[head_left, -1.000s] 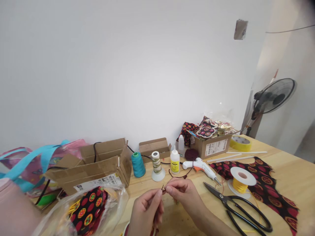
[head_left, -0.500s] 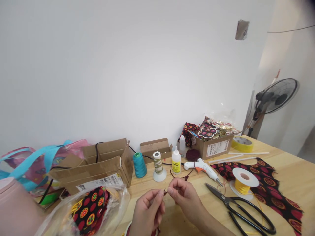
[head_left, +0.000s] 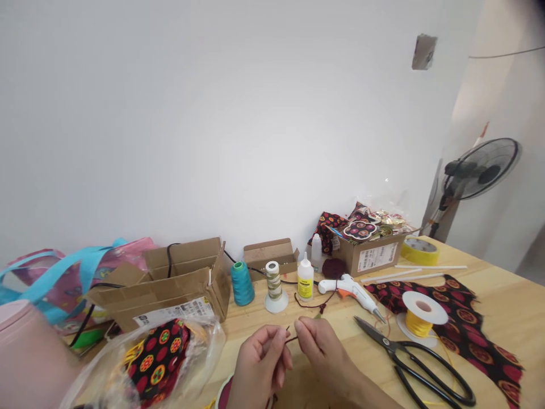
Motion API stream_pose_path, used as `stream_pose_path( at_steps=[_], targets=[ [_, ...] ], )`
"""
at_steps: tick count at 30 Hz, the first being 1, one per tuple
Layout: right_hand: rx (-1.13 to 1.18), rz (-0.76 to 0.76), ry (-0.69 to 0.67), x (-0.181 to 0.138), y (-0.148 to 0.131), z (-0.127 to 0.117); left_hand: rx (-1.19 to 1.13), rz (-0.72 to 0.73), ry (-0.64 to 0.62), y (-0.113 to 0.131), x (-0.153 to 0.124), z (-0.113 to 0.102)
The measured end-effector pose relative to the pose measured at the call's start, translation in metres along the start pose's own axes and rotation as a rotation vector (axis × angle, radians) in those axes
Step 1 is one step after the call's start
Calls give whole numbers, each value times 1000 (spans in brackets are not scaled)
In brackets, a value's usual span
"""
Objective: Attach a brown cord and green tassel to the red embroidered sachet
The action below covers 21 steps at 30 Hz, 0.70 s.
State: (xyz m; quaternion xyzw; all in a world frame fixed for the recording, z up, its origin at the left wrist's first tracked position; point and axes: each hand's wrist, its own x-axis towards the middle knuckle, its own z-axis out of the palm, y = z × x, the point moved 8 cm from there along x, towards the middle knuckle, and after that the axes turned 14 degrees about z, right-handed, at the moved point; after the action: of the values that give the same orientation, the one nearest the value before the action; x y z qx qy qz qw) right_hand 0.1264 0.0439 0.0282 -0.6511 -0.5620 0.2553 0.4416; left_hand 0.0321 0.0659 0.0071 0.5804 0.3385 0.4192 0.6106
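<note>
My left hand (head_left: pixel 259 366) and my right hand (head_left: pixel 321 349) meet low in the middle of the view, above the wooden table (head_left: pixel 502 307). Both pinch a thin dark red cord (head_left: pixel 292 339) between thumb and fingers, a short stretch showing between them. More of the cord (head_left: pixel 313 307) loops away over the table behind my right hand. Something round and red (head_left: pixel 223 395) lies under my left hand, mostly hidden.
Black scissors (head_left: pixel 419 363), a yellow cord spool (head_left: pixel 421 318), patterned fabric (head_left: pixel 472 329) and a white glue gun (head_left: pixel 351 289) lie to the right. Behind stand a glue bottle (head_left: pixel 305 280), thread spools (head_left: pixel 242 282), cardboard boxes (head_left: pixel 170 289), yellow tape (head_left: pixel 418 250). A plastic bag of fabric (head_left: pixel 157 360) sits at the left.
Both hands have dropped slightly in the view and shifted a little right. Their pinch on the cord is unchanged.
</note>
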Motion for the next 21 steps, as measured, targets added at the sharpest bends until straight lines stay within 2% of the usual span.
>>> stream_pose_path(
  at_steps=[4,7,13,17,21],
  targets=[
    [3,-16,-33,1,3,2,0,-12,-69,-6,-1,6],
    [89,-65,-103,0,-1,4,-58,-10,-45,-8,0,2],
    [232,-17,-46,3,1,-2,-168,-50,6,-6,2,-6],
    [222,0,-3,2,2,-5,-143,-60,28,-6,1,-7],
    [159,-59,42,0,-3,-10,-90,-42,23,-5,1,-7]
  ],
)
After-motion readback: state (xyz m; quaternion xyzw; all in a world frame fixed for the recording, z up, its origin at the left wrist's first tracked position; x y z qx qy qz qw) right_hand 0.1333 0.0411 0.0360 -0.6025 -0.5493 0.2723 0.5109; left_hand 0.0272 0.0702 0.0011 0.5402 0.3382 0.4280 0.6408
